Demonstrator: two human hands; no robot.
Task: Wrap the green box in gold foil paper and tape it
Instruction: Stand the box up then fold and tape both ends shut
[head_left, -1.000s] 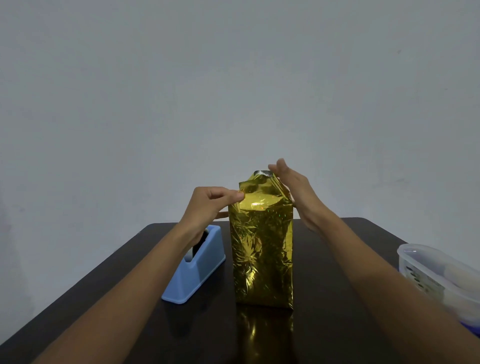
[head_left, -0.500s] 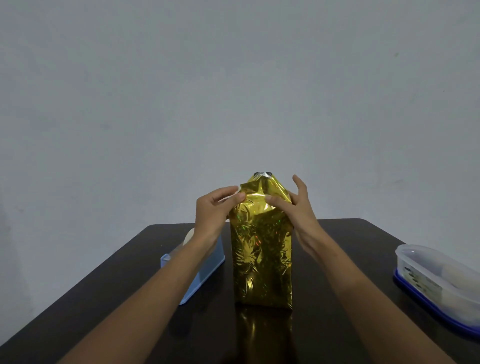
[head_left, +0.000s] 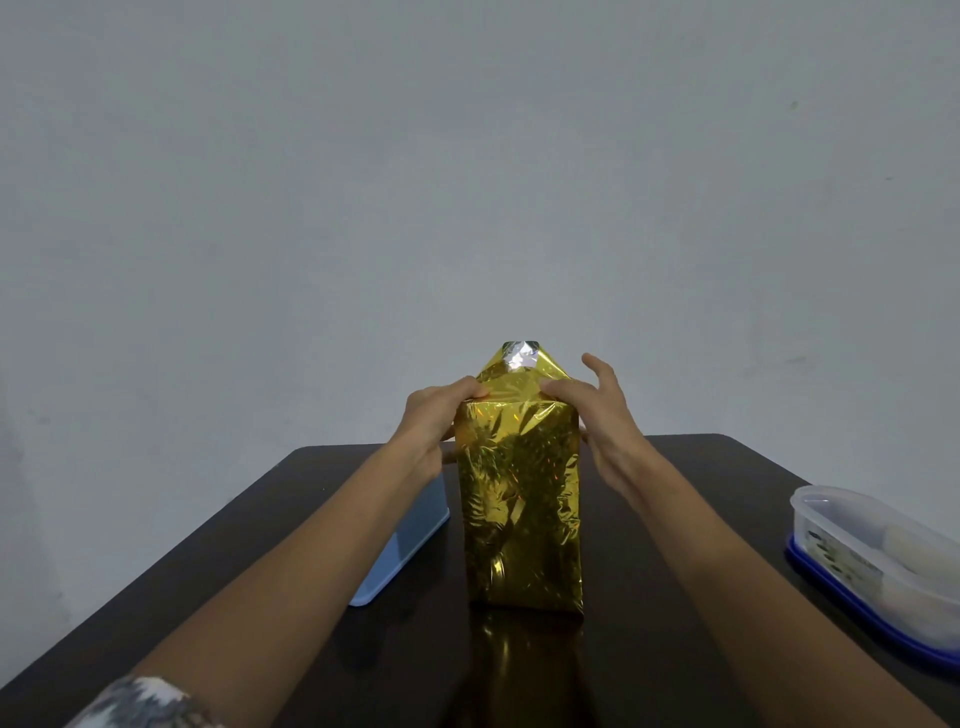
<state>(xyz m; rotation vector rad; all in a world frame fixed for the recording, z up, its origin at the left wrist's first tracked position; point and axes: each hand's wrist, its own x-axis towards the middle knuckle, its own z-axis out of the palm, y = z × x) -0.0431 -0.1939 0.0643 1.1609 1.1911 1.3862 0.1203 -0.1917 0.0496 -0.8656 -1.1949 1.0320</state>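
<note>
The box stands upright in the middle of the dark table, fully covered in gold foil paper (head_left: 522, 499); no green shows. Its top end rises into a folded flap with a silvery underside at the tip. My left hand (head_left: 434, 426) grips the upper left edge, thumb pressing the foil on the top front. My right hand (head_left: 597, 415) holds the upper right edge, thumb on the fold and fingers spread behind. A blue tape dispenser (head_left: 402, 545) sits left of the box, partly hidden by my left forearm.
A clear plastic container (head_left: 872, 556) on a blue lid sits at the table's right edge. The dark table (head_left: 675, 649) ends just behind the box, with a plain grey wall beyond.
Both hands slid down from the raised flap to the top corners of the box, pressing the foil flatter against the top. The view tilted slightly, hiding more of the tape dispenser.
</note>
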